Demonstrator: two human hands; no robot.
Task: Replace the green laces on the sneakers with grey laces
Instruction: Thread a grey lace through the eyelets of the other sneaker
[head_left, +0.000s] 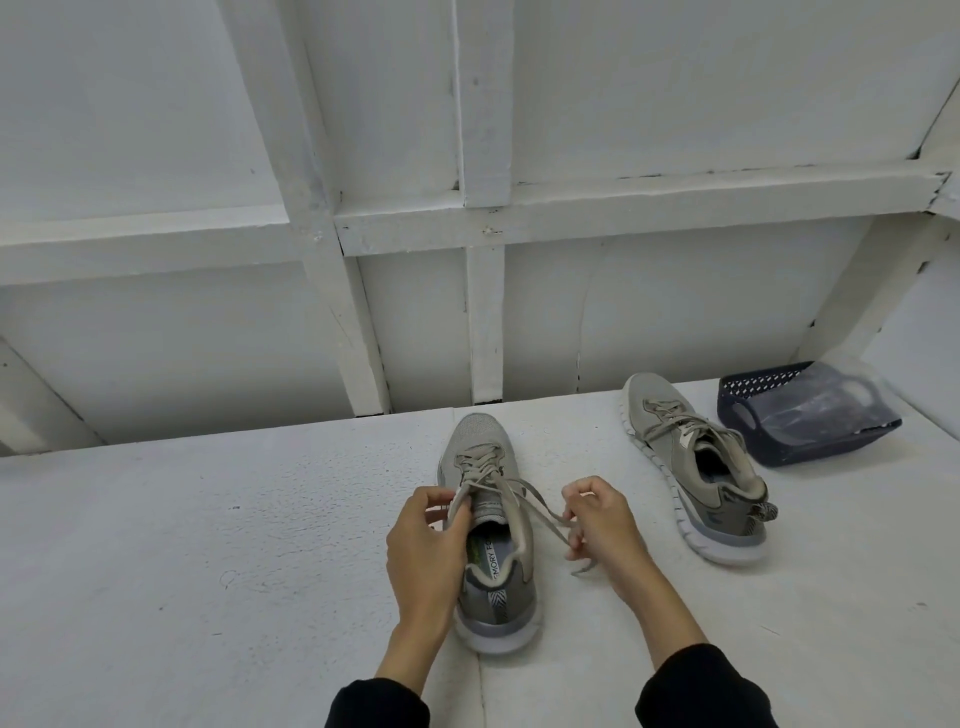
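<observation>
A grey sneaker (491, 525) stands on the white surface, toe pointing away from me, threaded with a grey lace (524, 499). My left hand (423, 545) grips the sneaker's left collar and the lace end by the tongue. My right hand (602, 525) pinches the other lace end, pulled out to the right of the shoe. A second grey sneaker (691, 457) lies to the right, angled, also laced in grey. No green lace is visible.
A dark blue perforated basket (810, 415) with a clear plastic bag inside sits at the far right. White wooden wall framing (483, 291) rises right behind the surface's back edge. Bare white surface (208, 545) extends to the left.
</observation>
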